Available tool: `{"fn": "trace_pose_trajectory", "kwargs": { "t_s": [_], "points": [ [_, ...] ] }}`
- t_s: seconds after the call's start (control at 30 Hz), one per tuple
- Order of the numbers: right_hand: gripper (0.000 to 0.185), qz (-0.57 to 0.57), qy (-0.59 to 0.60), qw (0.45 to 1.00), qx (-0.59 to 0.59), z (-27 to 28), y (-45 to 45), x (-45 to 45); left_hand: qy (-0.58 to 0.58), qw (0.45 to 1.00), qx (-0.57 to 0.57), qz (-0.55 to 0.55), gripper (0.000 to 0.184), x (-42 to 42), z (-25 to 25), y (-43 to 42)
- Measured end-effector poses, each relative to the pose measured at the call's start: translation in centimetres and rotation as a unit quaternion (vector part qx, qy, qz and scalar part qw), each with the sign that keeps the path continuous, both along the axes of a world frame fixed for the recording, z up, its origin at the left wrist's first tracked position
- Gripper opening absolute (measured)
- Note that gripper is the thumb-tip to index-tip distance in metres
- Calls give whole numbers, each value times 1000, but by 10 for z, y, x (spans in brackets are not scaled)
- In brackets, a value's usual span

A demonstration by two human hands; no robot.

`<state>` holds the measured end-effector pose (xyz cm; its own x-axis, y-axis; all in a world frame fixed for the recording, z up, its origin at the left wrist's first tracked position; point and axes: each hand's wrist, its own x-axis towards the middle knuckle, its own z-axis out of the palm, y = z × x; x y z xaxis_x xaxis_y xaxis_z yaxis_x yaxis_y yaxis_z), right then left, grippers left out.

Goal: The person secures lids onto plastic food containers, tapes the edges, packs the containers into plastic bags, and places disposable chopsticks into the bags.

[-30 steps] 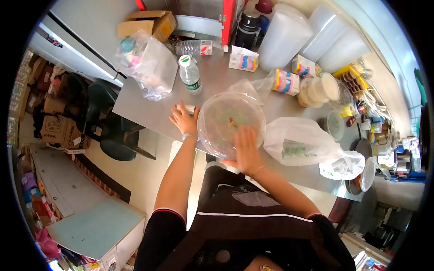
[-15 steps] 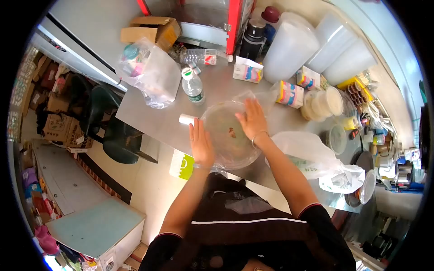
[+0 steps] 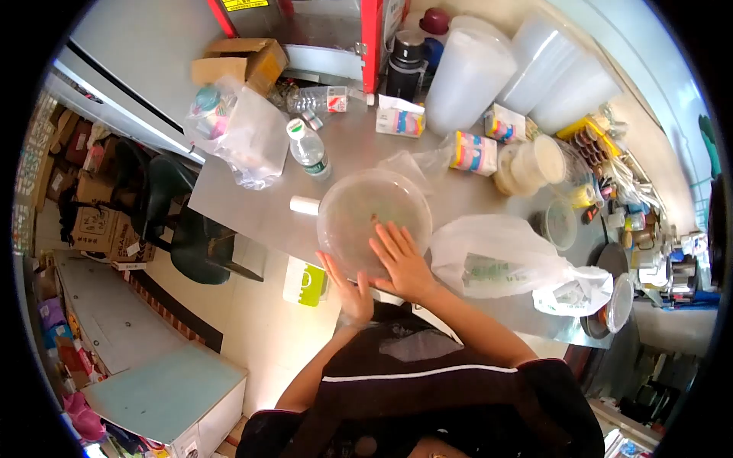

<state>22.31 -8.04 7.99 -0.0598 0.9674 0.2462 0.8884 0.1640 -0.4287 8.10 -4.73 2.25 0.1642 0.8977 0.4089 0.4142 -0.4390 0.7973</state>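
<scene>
A single head-worn, wide fisheye view looks forward and steeply down over the wearer's torso (image 3: pixel 427 401) onto a nearby metal table (image 3: pixel 244 210), with floor (image 3: pixel 263 343) at lower left.

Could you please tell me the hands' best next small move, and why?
Perhaps slide the right hand toward the far rim of the round container: it and the left hand are at the near half, while crumpled clear plastic lies by that rim.
</scene>
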Motion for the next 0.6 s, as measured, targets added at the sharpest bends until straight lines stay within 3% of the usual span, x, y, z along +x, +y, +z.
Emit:
{"fn": "trace_pose_trajectory", "kwargs": {
  "t_s": [0.1,0.17,0.23,0.33,0.4,0.43,0.47,0.5,0.57,0.6],
  "points": [
    [55,25,-28,999,14,-16,2,-4,-124,972,-188,70,56,19,-13,-6],
    [57,41,-10,998,45,-14,10,7,-274,926,-228,121,58,27,-19,9],
    [53,-191,-73,973,108,-13,31,31,-355,884,-271,135,61,28,-16,27],
    [51,-289,-99,951,41,-52,63,52,-271,884,-328,193,60,30,-14,31],
    [50,-290,192,936,48,-55,73,69,-255,915,-290,115,60,-2,-83,57],
    [50,-293,328,896,54,-57,69,82,-302,899,-312,55,60,-3,-79,65],
    [50,-341,378,855,-99,-59,70,103,-345,876,-337,-3,60,-3,-75,73],
    [50,-375,428,785,-243,-60,71,120,-434,809,-390,-68,61,3,-33,79],
    [50,-322,628,688,-170,-40,55,100,-430,770,-454,-128,59,2,-28,89],
    [51,-319,641,673,-184,-52,55,95,-423,750,-484,-153,58,-4,-27,90]
  ]
}}
